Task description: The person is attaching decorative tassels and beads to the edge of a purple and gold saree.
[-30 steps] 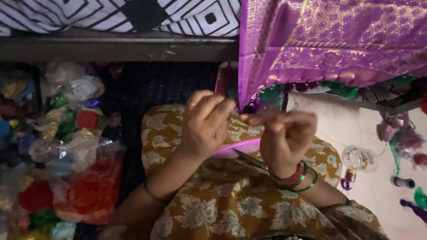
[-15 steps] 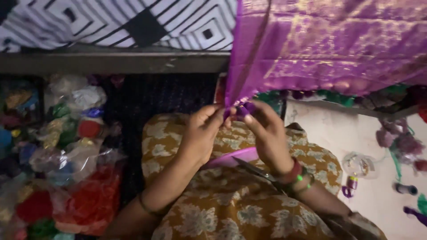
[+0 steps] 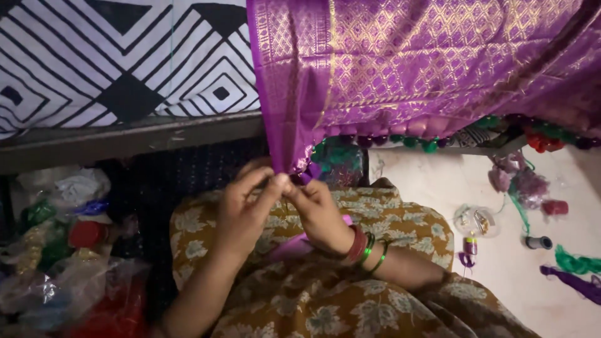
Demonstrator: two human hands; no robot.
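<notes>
A purple cloth (image 3: 426, 69) with gold woven pattern hangs down from the top right, its lower edge trimmed with purple, green and red tassel beads. My left hand (image 3: 245, 209) and my right hand (image 3: 318, 209) meet at the cloth's bottom left corner (image 3: 294, 164), fingertips pinched together on its edge. The right wrist wears red and green bangles (image 3: 364, 248). Both hands hover over my lap, covered in mustard floral fabric (image 3: 313, 294). What lies between the fingertips is too small to see.
A black-and-white geometric sheet (image 3: 119, 62) lies on a ledge at the top left. Plastic bags of coloured materials (image 3: 62, 263) crowd the left floor. On the pale floor at right lie thread spools (image 3: 538, 241), a small clear container (image 3: 476, 220) and green and purple thread bundles (image 3: 573, 263).
The view has shifted so the cloth's hanging edge sits further left. My hands have closed in together on its bottom corner, from being slightly apart a second ago.
</notes>
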